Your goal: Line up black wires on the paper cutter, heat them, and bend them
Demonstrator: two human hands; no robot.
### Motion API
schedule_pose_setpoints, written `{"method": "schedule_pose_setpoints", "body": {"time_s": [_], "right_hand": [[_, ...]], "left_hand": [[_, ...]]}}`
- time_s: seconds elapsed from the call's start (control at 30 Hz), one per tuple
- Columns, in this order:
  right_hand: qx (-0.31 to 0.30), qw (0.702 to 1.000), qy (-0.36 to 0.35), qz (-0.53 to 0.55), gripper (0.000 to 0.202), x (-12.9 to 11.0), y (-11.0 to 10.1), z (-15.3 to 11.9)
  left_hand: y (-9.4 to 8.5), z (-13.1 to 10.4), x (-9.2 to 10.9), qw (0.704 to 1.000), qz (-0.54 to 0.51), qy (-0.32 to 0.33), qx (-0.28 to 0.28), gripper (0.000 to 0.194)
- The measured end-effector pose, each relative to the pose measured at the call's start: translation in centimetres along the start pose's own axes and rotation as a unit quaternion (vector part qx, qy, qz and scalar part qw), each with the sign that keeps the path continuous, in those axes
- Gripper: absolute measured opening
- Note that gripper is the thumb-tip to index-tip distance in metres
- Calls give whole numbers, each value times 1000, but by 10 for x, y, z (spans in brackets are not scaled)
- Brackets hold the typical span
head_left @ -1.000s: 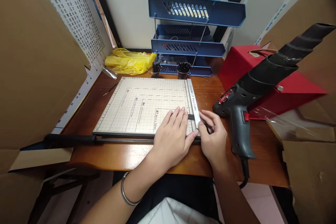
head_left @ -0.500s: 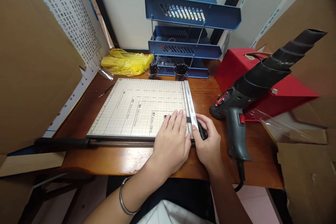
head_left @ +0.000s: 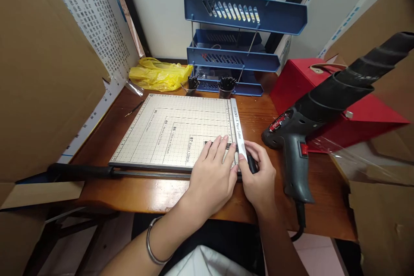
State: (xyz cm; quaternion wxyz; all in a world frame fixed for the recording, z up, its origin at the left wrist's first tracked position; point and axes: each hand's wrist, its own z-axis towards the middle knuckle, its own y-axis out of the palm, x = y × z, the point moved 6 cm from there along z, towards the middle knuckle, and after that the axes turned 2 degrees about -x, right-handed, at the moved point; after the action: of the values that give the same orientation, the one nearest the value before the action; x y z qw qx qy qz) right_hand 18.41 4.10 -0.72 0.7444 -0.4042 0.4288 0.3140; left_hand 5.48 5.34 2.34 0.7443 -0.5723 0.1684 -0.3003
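Observation:
A cream gridded paper cutter (head_left: pixel 174 133) lies on the wooden table, its black-handled arm (head_left: pixel 80 170) along the near edge. My left hand (head_left: pixel 215 172) lies flat over thin black strips (head_left: pixel 232 146) near the board's right corner, fingers stretched and slightly apart. The strips run crosswise toward the white edge bar (head_left: pixel 239 133). At the right end of that bar, my right hand (head_left: pixel 259 174) is curled with the thumb on the bar and the fingers around a black part (head_left: pixel 252 164). What lies under my left palm is hidden.
A grey heat gun (head_left: pixel 294 125) stands at the right before a red box (head_left: pixel 355 116). Behind the cutter are two cups of black strands (head_left: pixel 226 88) (head_left: pixel 192 86), a yellow bag (head_left: pixel 161 75) and a blue tray rack (head_left: pixel 233 58). Cardboard (head_left: pixel 48 73) walls the left.
The view has shifted slightly, so the background sits a little differently. My left fingers have spread slightly over the strips; my right hand keeps its grip.

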Motion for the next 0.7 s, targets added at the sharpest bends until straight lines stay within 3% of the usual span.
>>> {"method": "schedule_pose_setpoints", "body": {"time_s": [0.7], "right_hand": [[10, 1000, -7, -4, 34, -2, -1, 0]], "left_hand": [[2, 3, 7, 1000, 3, -28, -4, 54]]}}
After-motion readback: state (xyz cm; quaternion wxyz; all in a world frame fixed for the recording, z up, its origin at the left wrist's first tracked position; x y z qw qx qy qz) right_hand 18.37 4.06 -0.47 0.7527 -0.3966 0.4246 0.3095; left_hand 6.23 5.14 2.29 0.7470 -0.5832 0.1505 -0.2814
